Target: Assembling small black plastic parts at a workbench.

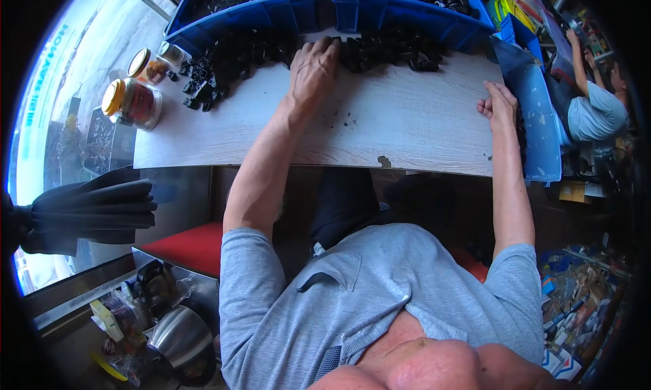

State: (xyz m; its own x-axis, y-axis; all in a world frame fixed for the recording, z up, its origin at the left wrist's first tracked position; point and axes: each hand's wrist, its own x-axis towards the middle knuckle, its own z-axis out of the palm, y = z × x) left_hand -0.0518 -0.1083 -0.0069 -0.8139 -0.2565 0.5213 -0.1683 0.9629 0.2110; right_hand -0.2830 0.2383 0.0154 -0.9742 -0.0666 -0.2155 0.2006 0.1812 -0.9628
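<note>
My left hand reaches to the far side of the pale table, its fingers bent and close together over the black plastic parts. Its fingertips are among these parts, partly out of sight. Beside the table's right edge is my right hand, with its fingers curled in next to the blue bin. What that hand holds, if anything, I cannot make out. More black parts are heaped to the right of my left hand, and small ones spread to the left.
Two blue crates of black parts stand along the far edge. Jars with yellow lids are at the left, near a window. A metal kettle sits lower left. Another person works at the far right. Dark crumbs dot the table.
</note>
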